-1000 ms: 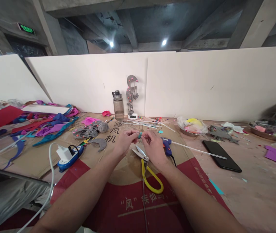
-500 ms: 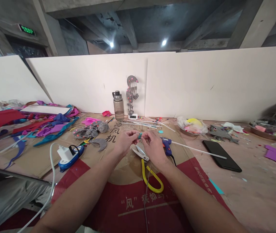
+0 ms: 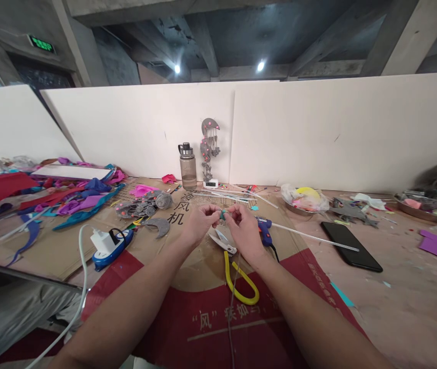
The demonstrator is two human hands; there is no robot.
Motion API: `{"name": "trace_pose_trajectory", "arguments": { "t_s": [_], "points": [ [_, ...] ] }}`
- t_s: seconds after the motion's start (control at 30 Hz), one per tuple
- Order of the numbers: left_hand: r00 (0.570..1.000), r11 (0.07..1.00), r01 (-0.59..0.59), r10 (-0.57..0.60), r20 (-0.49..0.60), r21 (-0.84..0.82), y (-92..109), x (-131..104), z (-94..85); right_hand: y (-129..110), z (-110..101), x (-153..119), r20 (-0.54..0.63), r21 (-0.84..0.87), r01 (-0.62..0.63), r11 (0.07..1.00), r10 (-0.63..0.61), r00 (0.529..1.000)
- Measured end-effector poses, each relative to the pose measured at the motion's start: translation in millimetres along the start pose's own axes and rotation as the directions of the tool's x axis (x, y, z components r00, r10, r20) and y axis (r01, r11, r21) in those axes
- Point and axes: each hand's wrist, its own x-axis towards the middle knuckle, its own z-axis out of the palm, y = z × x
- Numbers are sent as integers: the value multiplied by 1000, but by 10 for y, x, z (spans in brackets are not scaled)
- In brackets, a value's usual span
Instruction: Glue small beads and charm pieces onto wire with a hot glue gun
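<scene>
A small teal piece (image 3: 222, 214) is pinched between the fingertips of both hands above the cardboard (image 3: 191, 266). My left hand (image 3: 202, 223) has its fingers closed on one side of it, my right hand (image 3: 243, 229) on the other. From near my right hand a thin grey cord (image 3: 230, 323) runs down over the red part of the cardboard. Below the hands lie open scissors with yellow handles (image 3: 256, 294). Just right of my right hand rests a blue glue gun (image 3: 265, 231) with a long clear stick.
Behind the hands stand a bottle (image 3: 188, 169) and a grey felt hanging ornament (image 3: 206, 148). A power strip (image 3: 116, 252) and felt scraps (image 3: 83, 202) lie left; a black phone (image 3: 351, 246) and a bag-lined bowl (image 3: 305, 201) lie right.
Both hands have risen very slightly and their fingers have shifted a little around the teal piece. The objects on the table have stayed in place.
</scene>
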Motion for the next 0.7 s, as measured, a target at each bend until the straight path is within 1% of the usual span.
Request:
{"name": "trace_pose_trajectory", "arguments": {
  "t_s": [0.13, 0.37, 0.43, 0.57, 0.7],
  "points": [
    [999, 1000, 10, -9, 48, -19, -24, 2, -5, 6, -6, 21, 11, 9, -15, 1000, 15, 1000],
    [989, 983, 63, -38, 143, -173, 56, -37, -10, 48, -16, 56, -11, 3, -53, 999, 53, 999],
    [988, 984, 74, -50, 143, -165, 46, -35, -7, 53, -12, 56, -11, 9, -61, 998, 61, 998],
    [989, 977, 122, -104, 106, -175, -6, -15, 3, 42, 2, 41, -23, 15, -64, 998, 64, 998],
    [976, 949, 216, -200, 90, -232, -36, -7, 7, 25, 5, 35, -12, 10, -73, 997, 73, 997]
  ]
}}
